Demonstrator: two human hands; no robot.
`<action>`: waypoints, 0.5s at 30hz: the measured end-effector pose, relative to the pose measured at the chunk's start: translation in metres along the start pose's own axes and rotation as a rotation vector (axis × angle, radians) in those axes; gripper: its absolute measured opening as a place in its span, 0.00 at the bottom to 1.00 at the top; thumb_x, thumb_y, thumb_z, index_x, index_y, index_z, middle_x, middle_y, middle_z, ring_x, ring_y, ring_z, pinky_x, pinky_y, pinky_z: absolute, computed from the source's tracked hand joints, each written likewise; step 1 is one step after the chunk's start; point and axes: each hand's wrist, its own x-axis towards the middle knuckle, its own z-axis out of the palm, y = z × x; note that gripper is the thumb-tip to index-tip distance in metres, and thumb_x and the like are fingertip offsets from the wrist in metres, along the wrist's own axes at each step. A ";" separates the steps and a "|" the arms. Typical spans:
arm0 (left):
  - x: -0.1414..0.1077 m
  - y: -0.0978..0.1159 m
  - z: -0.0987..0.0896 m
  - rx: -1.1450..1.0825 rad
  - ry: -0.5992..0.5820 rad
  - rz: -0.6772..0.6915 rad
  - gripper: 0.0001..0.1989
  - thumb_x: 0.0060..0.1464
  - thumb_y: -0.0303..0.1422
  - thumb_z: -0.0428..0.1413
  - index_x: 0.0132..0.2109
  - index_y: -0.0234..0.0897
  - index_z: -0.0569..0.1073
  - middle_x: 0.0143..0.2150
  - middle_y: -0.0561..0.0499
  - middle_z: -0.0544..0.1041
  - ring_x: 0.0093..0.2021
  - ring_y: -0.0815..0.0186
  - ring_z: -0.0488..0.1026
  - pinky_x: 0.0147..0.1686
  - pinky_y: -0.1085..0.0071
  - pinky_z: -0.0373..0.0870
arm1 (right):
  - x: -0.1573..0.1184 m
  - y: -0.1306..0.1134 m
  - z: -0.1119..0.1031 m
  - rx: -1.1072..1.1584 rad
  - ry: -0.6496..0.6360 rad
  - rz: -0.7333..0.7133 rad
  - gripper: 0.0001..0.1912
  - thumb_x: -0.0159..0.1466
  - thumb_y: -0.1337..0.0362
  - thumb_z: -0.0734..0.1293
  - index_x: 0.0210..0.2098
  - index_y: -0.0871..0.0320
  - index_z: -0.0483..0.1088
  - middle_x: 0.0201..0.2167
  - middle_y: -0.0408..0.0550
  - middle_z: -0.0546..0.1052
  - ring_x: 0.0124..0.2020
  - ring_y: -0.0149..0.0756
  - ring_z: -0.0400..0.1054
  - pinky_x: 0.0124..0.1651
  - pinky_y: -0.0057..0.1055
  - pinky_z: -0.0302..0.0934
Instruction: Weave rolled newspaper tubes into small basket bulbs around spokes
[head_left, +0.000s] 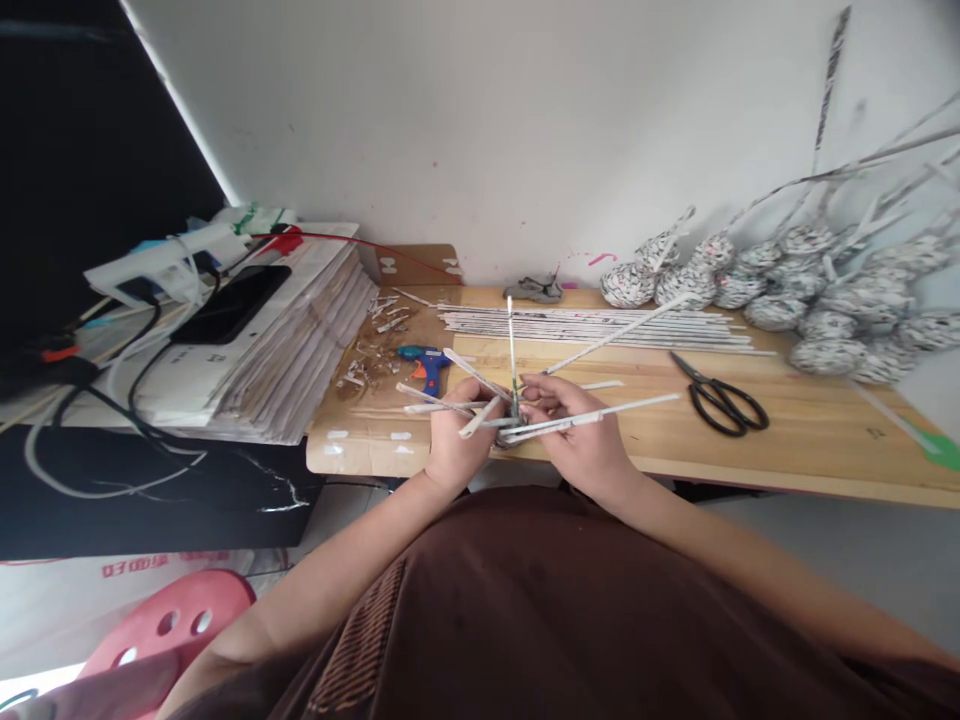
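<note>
Between my hands is a bundle of white rolled-paper sticks that fan outward from a small woven centre, with one stick standing upright. My left hand is closed round the left side of this piece. On the right side, my right hand has its fingers curled on the sticks near the centre. The fingertips partly cover the woven middle. Behind the hands lies a row of long straight paper sticks on the wooden table. A blue glue gun rests just left of the piece.
Black-handled scissors lie to the right. Woven paper balls with long stems crowd the back right. A paper stack with a phone and cables stands left, near paper scraps. A grey cloth-like item sits by the wall.
</note>
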 end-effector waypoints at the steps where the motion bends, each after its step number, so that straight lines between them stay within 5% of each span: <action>1: 0.000 -0.001 0.000 -0.026 -0.006 -0.007 0.04 0.54 0.28 0.59 0.32 0.38 0.78 0.31 0.48 0.80 0.33 0.63 0.77 0.37 0.69 0.72 | 0.001 0.002 0.001 -0.015 -0.018 0.001 0.14 0.64 0.65 0.69 0.49 0.51 0.77 0.42 0.50 0.81 0.40 0.42 0.76 0.45 0.39 0.70; 4: 0.000 -0.001 0.000 -0.131 -0.041 -0.027 0.03 0.54 0.31 0.60 0.34 0.39 0.78 0.33 0.47 0.81 0.34 0.61 0.77 0.37 0.67 0.73 | 0.005 0.008 0.003 -0.033 -0.046 -0.014 0.07 0.63 0.67 0.67 0.39 0.53 0.77 0.37 0.49 0.80 0.38 0.41 0.76 0.42 0.38 0.69; 10: 0.001 0.004 -0.001 -0.090 -0.067 -0.018 0.06 0.52 0.25 0.58 0.31 0.39 0.77 0.32 0.47 0.80 0.33 0.60 0.77 0.36 0.65 0.72 | 0.016 0.008 0.009 0.068 -0.113 0.120 0.05 0.59 0.64 0.72 0.36 0.53 0.75 0.30 0.43 0.79 0.29 0.34 0.73 0.33 0.31 0.67; 15: 0.006 0.003 -0.003 0.016 -0.055 0.024 0.07 0.53 0.28 0.60 0.41 0.38 0.80 0.34 0.48 0.82 0.37 0.60 0.78 0.42 0.65 0.73 | 0.017 0.008 0.011 -0.034 -0.013 0.094 0.04 0.62 0.61 0.69 0.33 0.55 0.72 0.28 0.43 0.77 0.25 0.32 0.71 0.29 0.29 0.64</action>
